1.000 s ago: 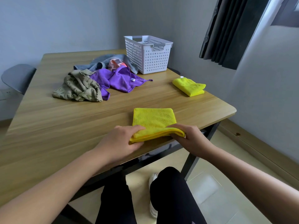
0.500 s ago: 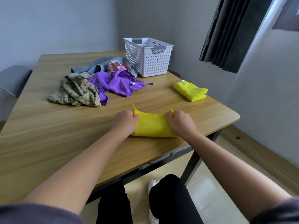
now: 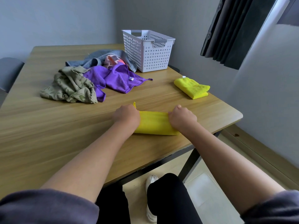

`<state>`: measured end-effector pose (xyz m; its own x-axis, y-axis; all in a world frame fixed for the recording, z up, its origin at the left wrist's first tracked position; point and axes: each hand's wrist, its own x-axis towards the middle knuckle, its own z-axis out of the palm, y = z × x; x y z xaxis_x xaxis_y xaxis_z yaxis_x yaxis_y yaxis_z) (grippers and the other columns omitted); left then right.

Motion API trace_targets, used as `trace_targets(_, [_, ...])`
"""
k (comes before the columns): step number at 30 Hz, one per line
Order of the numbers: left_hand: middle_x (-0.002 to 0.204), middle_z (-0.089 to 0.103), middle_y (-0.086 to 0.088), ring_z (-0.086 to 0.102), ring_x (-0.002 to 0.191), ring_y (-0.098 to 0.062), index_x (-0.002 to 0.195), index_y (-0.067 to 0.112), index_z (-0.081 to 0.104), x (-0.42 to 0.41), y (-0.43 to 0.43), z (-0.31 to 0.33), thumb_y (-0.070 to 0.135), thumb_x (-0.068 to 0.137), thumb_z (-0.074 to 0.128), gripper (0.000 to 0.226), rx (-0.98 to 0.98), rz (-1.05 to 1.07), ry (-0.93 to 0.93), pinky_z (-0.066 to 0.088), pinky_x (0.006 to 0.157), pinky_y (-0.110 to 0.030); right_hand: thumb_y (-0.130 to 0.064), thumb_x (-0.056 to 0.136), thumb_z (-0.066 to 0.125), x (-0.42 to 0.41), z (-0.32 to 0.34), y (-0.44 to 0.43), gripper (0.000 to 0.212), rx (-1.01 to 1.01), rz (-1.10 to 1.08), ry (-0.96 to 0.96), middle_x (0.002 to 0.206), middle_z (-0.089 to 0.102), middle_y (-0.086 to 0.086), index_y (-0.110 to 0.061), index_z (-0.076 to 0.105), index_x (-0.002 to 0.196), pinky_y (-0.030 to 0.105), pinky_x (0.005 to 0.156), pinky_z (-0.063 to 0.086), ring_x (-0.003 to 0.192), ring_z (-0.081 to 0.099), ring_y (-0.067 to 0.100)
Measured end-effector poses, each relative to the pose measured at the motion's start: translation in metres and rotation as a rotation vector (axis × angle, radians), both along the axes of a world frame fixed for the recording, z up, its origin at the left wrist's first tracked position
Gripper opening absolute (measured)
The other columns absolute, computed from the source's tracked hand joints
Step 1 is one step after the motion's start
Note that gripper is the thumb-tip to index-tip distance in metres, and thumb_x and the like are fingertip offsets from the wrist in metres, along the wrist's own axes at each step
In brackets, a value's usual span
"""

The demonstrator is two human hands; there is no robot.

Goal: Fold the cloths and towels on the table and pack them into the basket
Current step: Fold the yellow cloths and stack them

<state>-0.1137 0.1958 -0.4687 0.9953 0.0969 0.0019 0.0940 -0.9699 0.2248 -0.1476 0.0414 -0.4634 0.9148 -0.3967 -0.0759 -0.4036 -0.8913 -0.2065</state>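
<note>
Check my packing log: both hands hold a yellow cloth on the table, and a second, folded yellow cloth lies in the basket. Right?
No. The head view shows the folded cloth on the table, outside the basket. The left hand and right hand hold the other cloth.

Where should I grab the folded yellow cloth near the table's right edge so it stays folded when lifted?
I'd take the folded yellow cloth at its near right end, where the stacked layers show as a step. Come from the right edge of the table, thumb on top, fingers beneath, pinching all layers together. It lies flat, apart from everything else, so that side looks unobstructed.
</note>
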Motion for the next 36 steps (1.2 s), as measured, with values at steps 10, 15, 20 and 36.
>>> trace_targets(10, [0.074,0.065,-0.001,0.059,0.070,-0.024,0.058,0.018,0.065,0.008,0.022,-0.027,0.011,0.054,0.084,0.021,0.305,-0.600,-0.696,0.034,0.071,-0.035,-0.007,0.093,0.043,-0.007,-0.002,-0.013,0.032,-0.502,0.237,-0.304,0.115,0.050,0.009,-0.014,0.043,0.124,0.035,0.077,0.035,0.104,0.050,0.029])
trace_targets(15, [0.132,0.056,-0.009,0.049,0.122,-0.027,0.099,0.021,0.074,0.009,0.028,-0.031,0.029,0.086,0.062,0.019,0.099,-0.497,-0.453,0.032,0.099,-0.046,-0.007,0.094,0.042,-0.010,-0.005,-0.011,0.044,0.002,0.725,-0.370,0.147,0.041,0.007,-0.009,0.044,0.138,0.039,0.111,0.028,0.137,0.034,0.026])
trace_targets(20, [0.148,0.039,-0.001,0.028,0.140,-0.019,0.126,0.033,0.059,0.019,0.030,-0.034,0.035,0.098,0.043,0.032,-0.076,-0.418,-0.235,0.021,0.112,-0.043,-0.041,0.099,0.019,-0.013,-0.024,-0.016,0.058,-0.047,0.896,-0.006,0.159,0.001,-0.003,-0.018,0.009,0.152,0.030,0.116,-0.006,0.146,-0.004,0.014])
trace_targets(36, [0.128,0.059,-0.004,0.053,0.117,-0.028,0.132,0.022,0.050,0.041,0.034,-0.034,0.013,0.094,0.041,0.040,-0.263,-0.370,-0.223,0.042,0.092,-0.036,-0.062,0.085,0.002,0.000,-0.028,0.005,0.070,-0.150,0.962,-0.046,0.156,-0.010,-0.017,-0.034,-0.006,0.149,0.034,0.115,-0.012,0.144,-0.016,0.008])
